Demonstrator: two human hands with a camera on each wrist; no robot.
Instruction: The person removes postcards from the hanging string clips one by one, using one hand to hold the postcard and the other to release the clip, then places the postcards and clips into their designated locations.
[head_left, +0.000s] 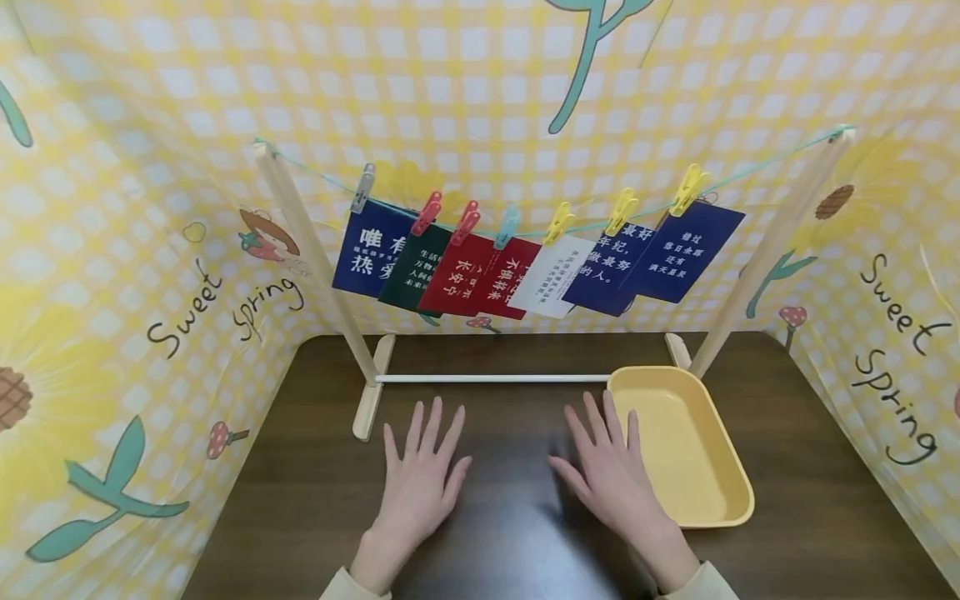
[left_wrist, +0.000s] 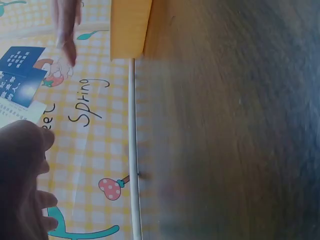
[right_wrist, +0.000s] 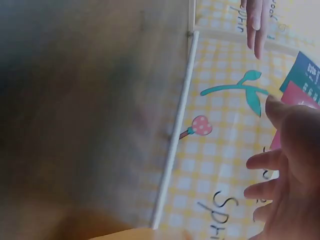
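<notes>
Both hands are empty, fingers spread, in front of the white rod. My left hand [head_left: 422, 487] is left of centre; my right hand [head_left: 613, 475] overlaps the left side of a yellow tray [head_left: 738, 492] in the head view. Beyond them, cards hang overlapping from a thin green string [head_left: 772, 167]: a dark blue card [head_left: 352, 271], a green card [head_left: 405, 287], two red ones, a white card [head_left: 551, 279] and two blue ones at the right. Clothespins hold them: a grey clothespin [head_left: 363, 188], two red, a light blue clothespin [head_left: 507, 227] and three yellow.
A left wooden post [head_left: 315, 258] and a right wooden post [head_left: 772, 250] carry the string. Their feet stand on the dark brown table [head_left: 510, 533], joined by a white rod [head_left: 487, 378]. Yellow checked cloth [head_left: 480, 83] encloses the back and sides.
</notes>
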